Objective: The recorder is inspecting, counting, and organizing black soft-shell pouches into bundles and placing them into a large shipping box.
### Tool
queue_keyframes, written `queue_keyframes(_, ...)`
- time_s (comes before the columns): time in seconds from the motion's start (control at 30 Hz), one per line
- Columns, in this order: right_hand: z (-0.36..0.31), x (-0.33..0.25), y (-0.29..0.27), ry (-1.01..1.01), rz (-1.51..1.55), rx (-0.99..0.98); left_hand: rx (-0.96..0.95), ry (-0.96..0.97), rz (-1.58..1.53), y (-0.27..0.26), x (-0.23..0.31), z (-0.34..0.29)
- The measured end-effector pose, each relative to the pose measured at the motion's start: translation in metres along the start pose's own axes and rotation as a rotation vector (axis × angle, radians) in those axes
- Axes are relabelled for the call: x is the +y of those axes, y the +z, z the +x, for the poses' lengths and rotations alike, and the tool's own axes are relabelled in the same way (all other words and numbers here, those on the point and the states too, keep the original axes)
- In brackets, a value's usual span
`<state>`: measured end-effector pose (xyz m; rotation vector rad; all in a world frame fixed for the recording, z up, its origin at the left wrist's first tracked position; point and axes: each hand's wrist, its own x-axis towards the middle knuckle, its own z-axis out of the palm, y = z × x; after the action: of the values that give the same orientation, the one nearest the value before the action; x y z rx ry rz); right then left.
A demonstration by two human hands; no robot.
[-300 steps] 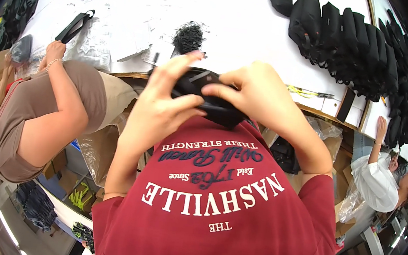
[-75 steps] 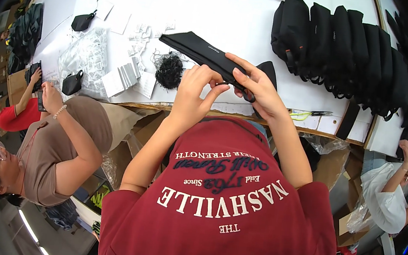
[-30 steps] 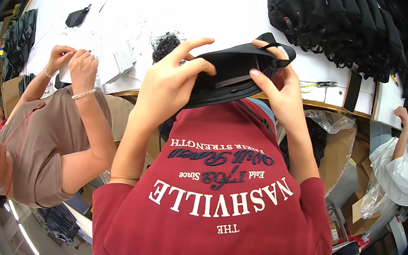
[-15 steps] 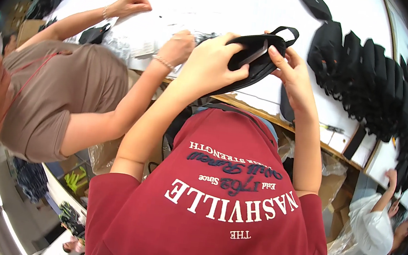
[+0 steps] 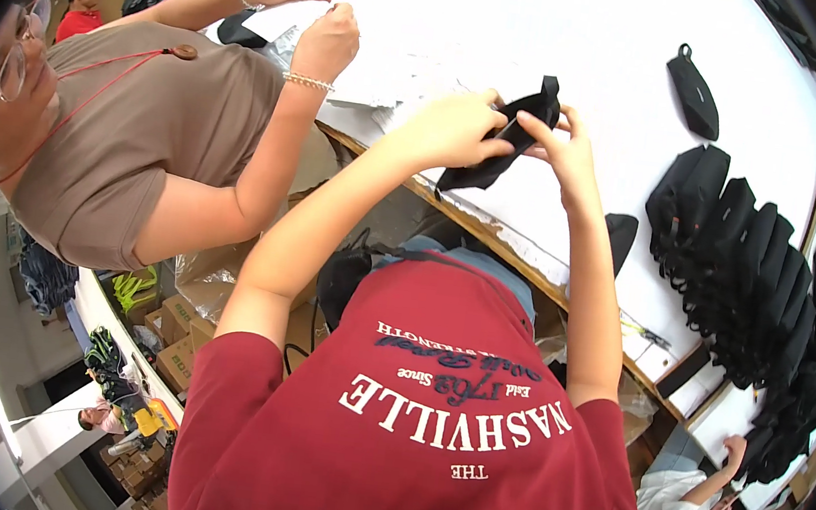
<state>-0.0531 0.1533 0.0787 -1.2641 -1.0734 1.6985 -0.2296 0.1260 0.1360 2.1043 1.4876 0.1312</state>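
Note:
Above the table's near edge, I hold a small black fabric pouch (image 5: 538, 99) up at a slant between both hands. My left hand (image 5: 452, 131) pinches its left side, with thumb and fingers closed on the cloth. On the other side, my right hand (image 5: 566, 150) grips it, the thumb lying across the upper edge. The pouch is seen nearly edge-on, so its inside is hidden. Part of another black pouch (image 5: 619, 241) shows on the table beyond my right forearm.
A co-worker in a brown shirt (image 5: 141, 124) at my left handles white paper (image 5: 289, 20). One black pouch (image 5: 693, 94) lies apart at the right, beyond a packed row of black pouches (image 5: 732, 242). Thread snips (image 5: 646, 333) lie near the wooden table edge (image 5: 492, 226).
The pouch has turned from showing its open mouth and a pale piece inside to nearly edge-on. Both hands still grip it. My view has shifted, and the co-worker's hands now have white paper.

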Motion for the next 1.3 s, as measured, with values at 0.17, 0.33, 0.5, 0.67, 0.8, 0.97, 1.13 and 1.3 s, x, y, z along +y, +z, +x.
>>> queue_keyframes(0.17, 0.021, 0.029, -0.014, 0.141, 0.162, 0.010, 0.135, -0.203, -0.939, 0.002, -0.075, 0.042)
queue_keyframes(0.33, 0.029, 0.039, -0.030, 0.239, 0.211, 0.040, 0.504, -0.633, 0.036, 0.087, -0.183, 0.087)
queue_keyframes(0.5, 0.026, 0.049, -0.052, 0.287, 0.279, 0.062, 0.425, -0.566, 0.286, 0.105, -0.194, 0.096)
queue_keyframes(0.67, 0.032, 0.051, -0.037, 0.228, 0.282, 0.125, 0.669, -0.552, -0.297, 0.075, -0.155, 0.092)
queue_keyframes(0.8, 0.033, 0.043, -0.015, 0.184, 0.366, 0.177, 0.860, -0.026, -0.562, 0.015, -0.014, 0.026)
queue_keyframes(0.97, 0.015, 0.020, 0.012, 0.107, 0.441, 0.112, 0.789, -0.122, -0.255, 0.023, -0.012, -0.025)
queue_keyframes(1.13, -0.010, 0.015, 0.037, 0.080, 0.473, 0.119, 0.823, -0.094, -0.124, 0.022, -0.013, -0.043)
queue_keyframes(1.3, -0.026, 0.011, 0.064, 0.034, 0.483, 0.076, 0.615, -0.064, 0.011, 0.008, -0.022, -0.066)
